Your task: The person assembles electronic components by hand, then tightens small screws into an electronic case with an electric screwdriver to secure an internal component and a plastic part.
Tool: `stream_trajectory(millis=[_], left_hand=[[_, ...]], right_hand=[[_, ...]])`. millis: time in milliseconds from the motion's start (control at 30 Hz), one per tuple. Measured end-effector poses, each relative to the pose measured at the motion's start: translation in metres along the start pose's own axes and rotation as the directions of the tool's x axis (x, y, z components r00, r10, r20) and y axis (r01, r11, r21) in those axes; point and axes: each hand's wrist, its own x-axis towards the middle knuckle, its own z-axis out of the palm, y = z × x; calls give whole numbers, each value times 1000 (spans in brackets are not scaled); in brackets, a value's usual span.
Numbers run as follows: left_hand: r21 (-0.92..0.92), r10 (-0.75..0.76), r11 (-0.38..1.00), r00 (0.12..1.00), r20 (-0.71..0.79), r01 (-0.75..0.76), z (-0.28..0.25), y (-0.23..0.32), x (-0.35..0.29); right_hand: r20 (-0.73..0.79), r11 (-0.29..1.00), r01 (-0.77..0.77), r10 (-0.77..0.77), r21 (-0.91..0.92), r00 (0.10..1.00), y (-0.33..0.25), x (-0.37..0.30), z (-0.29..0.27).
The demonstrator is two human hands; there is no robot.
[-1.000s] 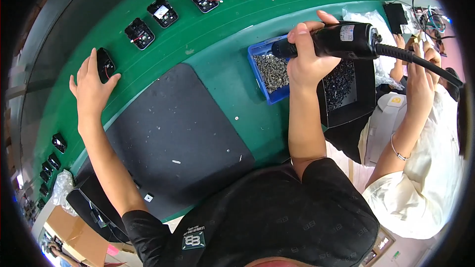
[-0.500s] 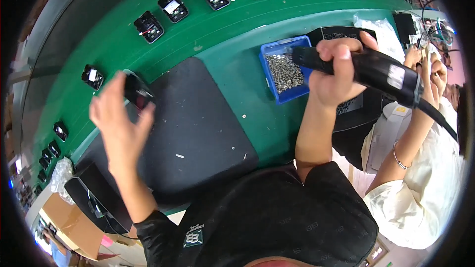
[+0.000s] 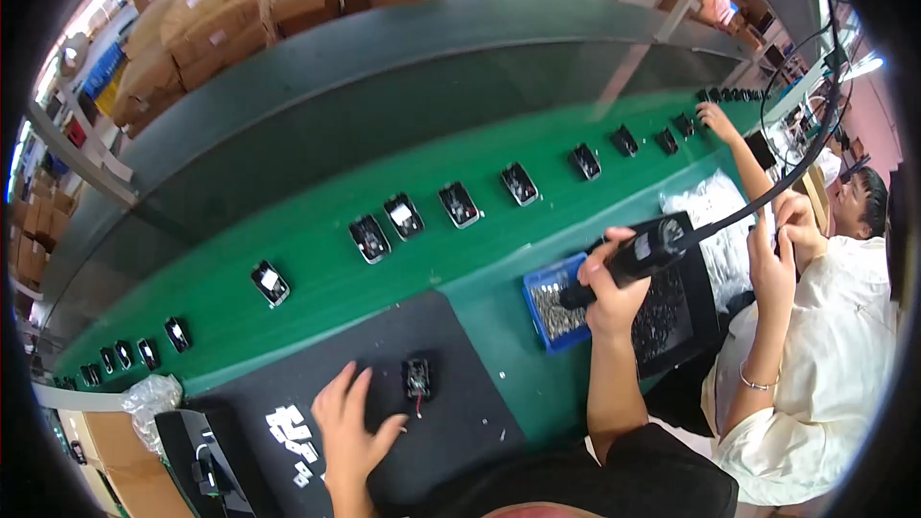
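Observation:
A small black electronic housing point(image 3: 416, 379) with a short red wire lies on the dark mat point(image 3: 460, 436). Just left of it, my left hand point(image 3: 353, 422) is open over the mat, its fingers spread and nothing in them. My right hand point(image 3: 614, 293) is wrapped round a black electric screwdriver point(image 3: 654, 249), whose cord runs up to the right. The screwdriver's nose points down over a blue bin point(image 3: 539, 312) filled with small metal screws point(image 3: 556, 315). Several small white pieces point(image 3: 292, 434) are scattered on the mat left of my left hand.
Along the green belt point(image 3: 326, 293) stands a row of similar black housings point(image 3: 367, 238). A black tray point(image 3: 705, 317) of dark small parts sits right of the bin, near clear plastic bags point(image 3: 715, 230). Co-workers' hands point(image 3: 772, 249) work at the right. A black box point(image 3: 211, 465) stands at the left.
My left hand has let go of the dark thing it held; a housing now lies on the mat. The view has tilted up. The screwdriver stays in my right hand, nose over the bin.

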Motion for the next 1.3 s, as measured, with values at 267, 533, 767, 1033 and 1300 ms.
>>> stream_trajectory(millis=[267, 533, 767, 1033, 1300], left_hand=[[278, -346, 849, 870, -351, 450, -15, -49, -127], [82, -404, 876, 816, -415, 475, 1, -28, -142], [159, -307, 897, 840, -447, 413, 1, -42, -172], [79, -344, 906, 832, -436, 416, -15, -57, -172], [-14, -745, 643, 621, -245, 766, -30, -47, -163]], right_hand=[[-2, 1000, -2, 1, -28, 1000, -11, 4, -5], [18, 999, -22, 22, -24, 1000, -8, 4, 6], [12, 1000, 26, -26, -2, 1000, -7, 6, 3], [18, 999, -27, 27, -23, 999, -9, 9, 13], [37, 999, -50, 50, 5, 998, -6, 6, 1]])
